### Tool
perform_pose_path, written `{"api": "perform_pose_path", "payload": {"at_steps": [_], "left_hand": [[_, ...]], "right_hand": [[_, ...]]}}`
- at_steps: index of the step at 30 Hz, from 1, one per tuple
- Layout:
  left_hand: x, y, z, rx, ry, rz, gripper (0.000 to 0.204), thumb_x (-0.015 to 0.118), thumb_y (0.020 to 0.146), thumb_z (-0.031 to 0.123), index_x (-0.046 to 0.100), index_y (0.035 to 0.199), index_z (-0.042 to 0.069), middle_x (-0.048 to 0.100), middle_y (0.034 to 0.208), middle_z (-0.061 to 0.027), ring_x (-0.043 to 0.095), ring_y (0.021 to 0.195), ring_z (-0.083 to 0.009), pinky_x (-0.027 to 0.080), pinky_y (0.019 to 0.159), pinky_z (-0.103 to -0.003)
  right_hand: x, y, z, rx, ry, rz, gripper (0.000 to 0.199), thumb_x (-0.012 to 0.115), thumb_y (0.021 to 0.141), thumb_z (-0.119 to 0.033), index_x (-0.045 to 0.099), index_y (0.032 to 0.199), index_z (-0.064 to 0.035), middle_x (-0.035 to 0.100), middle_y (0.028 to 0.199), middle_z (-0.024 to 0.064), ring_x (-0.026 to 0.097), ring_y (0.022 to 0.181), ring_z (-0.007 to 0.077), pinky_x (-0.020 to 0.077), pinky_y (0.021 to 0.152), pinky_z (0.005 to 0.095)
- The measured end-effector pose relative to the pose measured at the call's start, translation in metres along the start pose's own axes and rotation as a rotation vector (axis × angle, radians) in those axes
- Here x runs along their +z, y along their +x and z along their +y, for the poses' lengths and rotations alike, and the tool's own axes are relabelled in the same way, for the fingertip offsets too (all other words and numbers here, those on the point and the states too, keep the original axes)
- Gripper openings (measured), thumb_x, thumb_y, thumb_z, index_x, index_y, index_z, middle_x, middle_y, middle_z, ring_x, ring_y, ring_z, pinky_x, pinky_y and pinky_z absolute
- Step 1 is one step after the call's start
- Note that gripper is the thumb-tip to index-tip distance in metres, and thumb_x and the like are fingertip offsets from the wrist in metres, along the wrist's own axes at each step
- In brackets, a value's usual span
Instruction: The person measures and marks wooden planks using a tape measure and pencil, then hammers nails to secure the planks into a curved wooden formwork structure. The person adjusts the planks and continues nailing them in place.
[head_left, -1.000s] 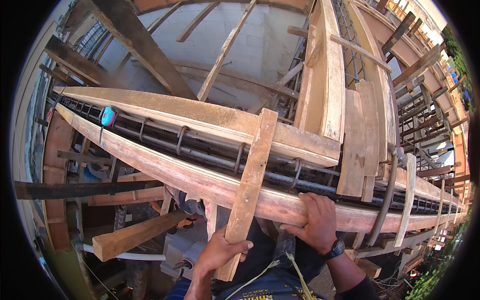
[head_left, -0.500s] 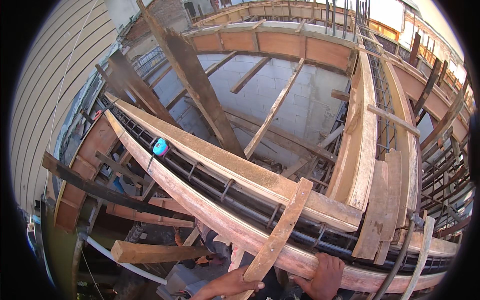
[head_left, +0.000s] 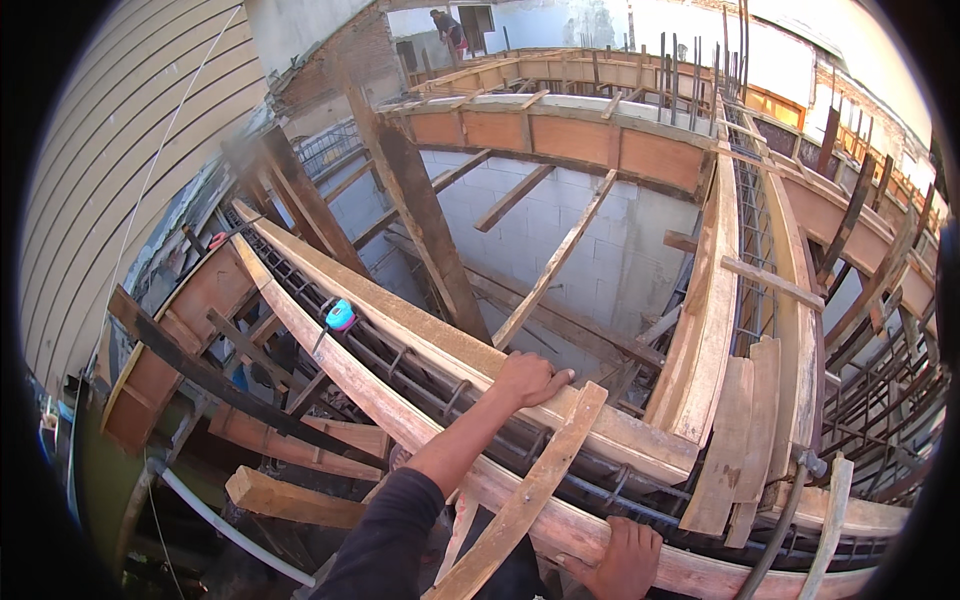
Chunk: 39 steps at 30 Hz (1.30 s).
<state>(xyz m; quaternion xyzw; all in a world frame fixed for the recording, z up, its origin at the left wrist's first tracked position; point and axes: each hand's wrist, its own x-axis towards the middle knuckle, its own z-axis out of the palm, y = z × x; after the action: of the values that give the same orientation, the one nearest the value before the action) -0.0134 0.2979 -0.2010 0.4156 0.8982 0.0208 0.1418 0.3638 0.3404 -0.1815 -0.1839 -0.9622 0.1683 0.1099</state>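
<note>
The left hand (head_left: 525, 378) of the person is near the middle of the frame. It is laid over the far board (head_left: 640, 440), with the fingers bent across its top edge and the thumb pointing to the right. The fingertips are hidden, so I cannot tell how firmly this hand closes. Its forearm, in a dark sleeve (head_left: 385, 535), comes from the lower edge and passes above the near board (head_left: 375, 393).

The right hand (head_left: 622, 565) is at the lower edge, right of the centre. It grips the near board, with its fingers together over the top edge and the thumb on the outer side.

The two long boards run from the upper left toward the lower right, and steel bars (head_left: 596, 490) lie in the channel between them. A wooden strip (head_left: 545, 470) crosses both boards at a slant, between the two hands; its lower end goes out of the frame. Left of the centre, a small turquoise and pink case (head_left: 340, 315), like a tape measure, sits at the channel.

At the right, short planks (head_left: 735, 445) lie over the channel, and a dark bent pipe (head_left: 782, 520) is near them. A thick timber (head_left: 295, 497) is at the lower left. In the upper part, another person (head_left: 450, 33) stands far behind.
</note>
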Motion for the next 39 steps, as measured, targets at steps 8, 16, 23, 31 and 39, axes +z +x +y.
{"api": "perform_pose_path", "payload": {"at_steps": [8,16,23,31,39], "left_hand": [[0.012,0.002,-0.007,0.137,-0.097,0.34,0.074,0.035,0.102,0.066,0.083,0.097,0.009,0.075,0.093,-0.0235,0.07,0.099,-0.0399,0.054,0.091,-0.048],[-0.008,0.007,0.002,-0.059,0.042,-0.015,0.076,0.032,0.103,0.068,0.082,0.1,0.01,0.075,0.103,-0.0194,0.07,0.105,-0.0371,0.052,0.094,-0.046],[0.004,0.001,0.002,0.024,0.001,0.197,0.068,0.032,0.104,0.062,0.08,0.112,0.014,0.072,0.123,-0.0086,0.066,0.117,-0.0308,0.05,0.102,-0.042],[-0.007,0.005,0.0,0.015,0.04,0.035,0.077,0.029,0.105,0.062,0.08,0.095,0.005,0.074,0.09,-0.0222,0.07,0.097,-0.0407,0.052,0.091,-0.049],[0.0,0.004,-0.003,0.033,0.011,0.105,0.079,0.03,0.104,0.061,0.08,0.089,0.002,0.074,0.092,-0.0244,0.07,0.095,-0.0439,0.053,0.088,-0.052]], "right_hand": [[0.006,-0.002,-0.001,-0.029,-0.055,0.042,0.087,0.074,0.074,-0.071,0.061,0.127,-0.0025,0.065,0.117,0.0141,0.059,0.109,0.0331,0.0447,0.097,0.0466],[0.005,0.002,-0.001,0.002,0.032,0.009,0.087,0.089,0.062,-0.053,0.058,0.122,0.0023,0.063,0.118,0.0158,0.055,0.109,0.0336,0.038,0.101,0.0478],[0.006,0.002,0.001,0.023,0.059,0.004,0.088,0.09,0.061,-0.051,0.059,0.124,0.001,0.064,0.118,0.0139,0.055,0.111,0.0317,0.0377,0.102,0.0462],[0.004,0.005,-0.004,0.046,0.045,0.02,0.087,0.09,0.059,-0.052,0.06,0.122,0.0005,0.065,0.12,0.0136,0.056,0.111,0.0313,0.0389,0.102,0.0461],[0.014,0.003,-0.003,0.054,0.013,0.045,0.086,0.088,0.058,-0.054,0.062,0.119,0.0,0.066,0.12,0.0125,0.058,0.109,0.0306,0.0417,0.101,0.0464]]}}
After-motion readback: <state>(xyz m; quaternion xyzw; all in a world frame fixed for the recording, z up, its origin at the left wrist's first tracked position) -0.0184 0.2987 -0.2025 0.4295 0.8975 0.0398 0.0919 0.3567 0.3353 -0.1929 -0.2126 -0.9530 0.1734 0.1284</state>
